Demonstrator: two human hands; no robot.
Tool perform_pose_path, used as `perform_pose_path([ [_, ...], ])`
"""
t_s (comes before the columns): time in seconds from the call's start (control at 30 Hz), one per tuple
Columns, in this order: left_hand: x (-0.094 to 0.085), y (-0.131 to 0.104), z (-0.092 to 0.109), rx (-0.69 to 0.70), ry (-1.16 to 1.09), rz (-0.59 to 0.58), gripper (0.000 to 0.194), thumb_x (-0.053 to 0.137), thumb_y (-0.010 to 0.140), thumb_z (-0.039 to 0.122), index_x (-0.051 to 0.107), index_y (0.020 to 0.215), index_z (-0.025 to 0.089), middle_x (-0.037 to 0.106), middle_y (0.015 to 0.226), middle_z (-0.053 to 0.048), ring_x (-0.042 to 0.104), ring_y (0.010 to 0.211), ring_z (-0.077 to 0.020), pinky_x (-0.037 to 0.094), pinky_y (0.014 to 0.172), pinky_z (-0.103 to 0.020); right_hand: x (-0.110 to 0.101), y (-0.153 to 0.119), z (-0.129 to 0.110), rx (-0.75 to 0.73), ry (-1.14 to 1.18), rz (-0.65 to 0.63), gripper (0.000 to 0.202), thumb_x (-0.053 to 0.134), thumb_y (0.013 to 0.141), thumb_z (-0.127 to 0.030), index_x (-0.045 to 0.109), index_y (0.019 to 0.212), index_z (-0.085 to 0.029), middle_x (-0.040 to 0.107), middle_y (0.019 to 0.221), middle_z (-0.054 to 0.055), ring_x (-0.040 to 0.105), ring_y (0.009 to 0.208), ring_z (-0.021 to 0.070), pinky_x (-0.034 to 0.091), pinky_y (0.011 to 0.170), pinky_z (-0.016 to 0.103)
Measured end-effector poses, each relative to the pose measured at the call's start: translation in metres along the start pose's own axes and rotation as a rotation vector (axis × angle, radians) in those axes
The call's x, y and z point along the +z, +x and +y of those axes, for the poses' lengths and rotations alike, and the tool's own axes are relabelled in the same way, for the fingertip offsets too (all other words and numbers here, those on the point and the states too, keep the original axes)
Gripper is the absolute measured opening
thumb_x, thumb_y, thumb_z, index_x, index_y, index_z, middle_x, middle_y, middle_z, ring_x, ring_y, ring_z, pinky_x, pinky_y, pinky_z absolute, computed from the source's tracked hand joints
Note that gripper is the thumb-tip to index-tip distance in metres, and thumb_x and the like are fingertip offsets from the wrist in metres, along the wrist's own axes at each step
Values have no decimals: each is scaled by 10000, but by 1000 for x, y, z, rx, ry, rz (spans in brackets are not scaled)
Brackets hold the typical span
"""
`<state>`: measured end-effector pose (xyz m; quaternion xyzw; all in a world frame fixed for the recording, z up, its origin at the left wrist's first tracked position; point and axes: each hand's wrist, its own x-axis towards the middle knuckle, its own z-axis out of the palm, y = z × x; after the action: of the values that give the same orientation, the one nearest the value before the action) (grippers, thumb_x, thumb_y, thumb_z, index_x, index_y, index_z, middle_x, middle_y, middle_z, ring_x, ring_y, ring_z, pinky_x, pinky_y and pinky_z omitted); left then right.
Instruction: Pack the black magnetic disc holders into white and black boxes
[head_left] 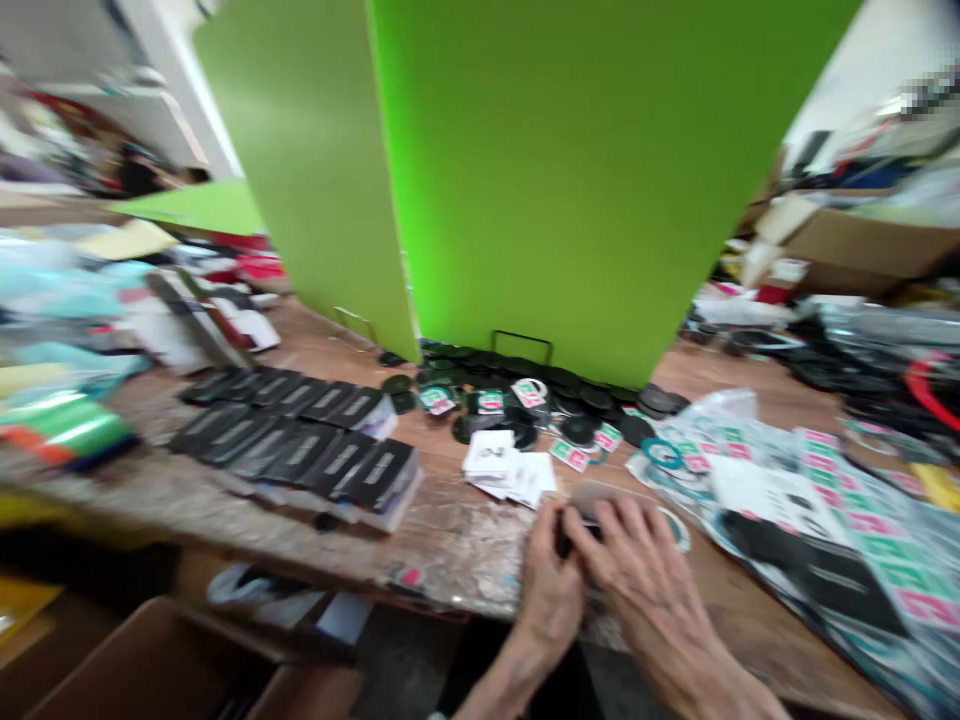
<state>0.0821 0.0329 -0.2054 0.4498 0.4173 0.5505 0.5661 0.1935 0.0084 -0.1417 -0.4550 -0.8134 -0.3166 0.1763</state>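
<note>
My left hand [551, 572] is at the table's front edge, its fingers curled around something dark that is mostly hidden. Right beside it, my right hand [646, 565] bends its fingers over the same spot. A greyish rounded piece [596, 494] shows just beyond the fingertips; its kind is not clear. Behind my left hand lie white printed cards [491, 456] in a loose stack. Farther back are black discs [579, 430] and small pink-and-green stickers [568, 454]. A pale ring [679, 530] peeks out to the right of my right hand.
Rows of small black boxes [300, 455] stand on the left. Tall green panels [540, 180] rise at the back. To the right are plastic bags [720, 420], sticker strips [862, 520] and a black card box [817, 570]. An open carton [862, 245] stands at the far right.
</note>
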Motion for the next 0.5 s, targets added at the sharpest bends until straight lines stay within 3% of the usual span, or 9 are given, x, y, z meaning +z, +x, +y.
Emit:
perform_pose_path([
  [0.13,3,-6,-10,25,90,65,353,608,795,394,596,1087,196,627,1112,-83,567,1041,-224,438,951,-325,28,-19,3,-184,-34,91,411,413,763,-45,533,1144,-137,608,1102,183,547,1014,368,455,825,521],
  [0.23,4,-4,-12,25,121,61,308,596,798,317,604,1081,194,630,1102,-80,569,1042,-221,436,957,-329,42,-20,8,-159,-2,99,379,385,763,-25,524,1105,-113,626,983,164,573,897,332,480,744,490],
  [0.33,2,-2,-7,67,93,3,292,584,796,276,597,1073,185,629,1096,-77,571,1046,-213,432,968,-326,32,-13,9,-79,76,40,364,371,739,9,526,1042,-120,621,888,122,579,828,276,506,718,435],
  [0.5,-3,10,-5,83,18,-69,294,551,821,249,550,1108,183,615,1125,-65,557,1086,-192,406,1001,-327,18,-4,4,-23,147,-19,450,343,740,14,509,1145,-90,597,1086,167,558,993,280,524,810,414],
])
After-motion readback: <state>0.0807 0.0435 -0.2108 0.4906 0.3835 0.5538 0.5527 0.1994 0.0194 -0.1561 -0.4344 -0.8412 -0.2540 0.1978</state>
